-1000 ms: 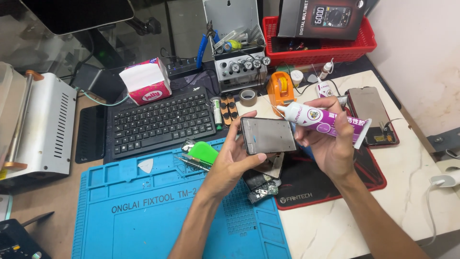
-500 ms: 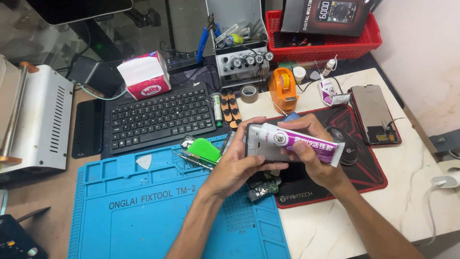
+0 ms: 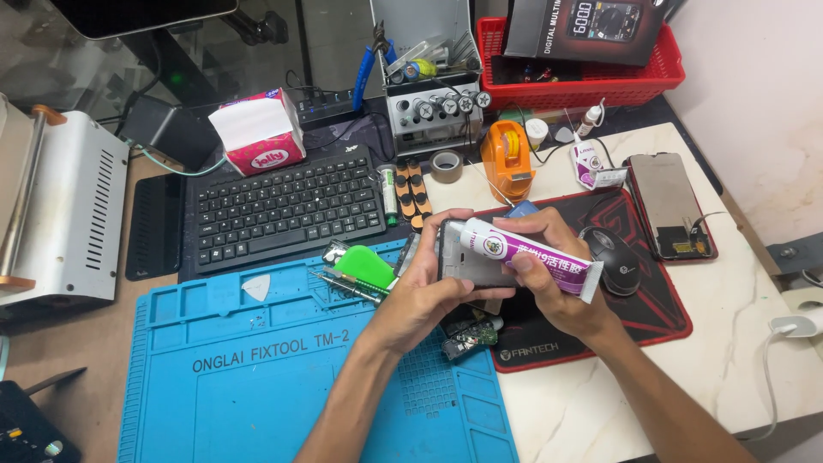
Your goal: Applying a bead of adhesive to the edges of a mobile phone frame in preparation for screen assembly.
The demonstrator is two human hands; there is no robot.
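Centrally, left hand (image 3: 424, 287) grips grey phone frame (image 3: 467, 261) by its edges, held above seam between blue silicone mat (image 3: 257, 377) and black-red mouse pad (image 3: 634, 321). Right hand (image 3: 549, 274) closed round white-purple glue tube (image 3: 531, 257), nozzle end lying on frame. Small circuit board (image 3: 469, 337) directly beneath hands. Green plastic pry tool (image 3: 364, 264) and tweezers (image 3: 347, 287) just beside left wrist. Black mouse (image 3: 615, 260) close right of tube tail. Black keyboard (image 3: 287, 210) behind. Orange tape dispenser (image 3: 507, 160) and second phone (image 3: 671, 206) further back on pale marble top. Mat's ribbed lower area open toward near edge.
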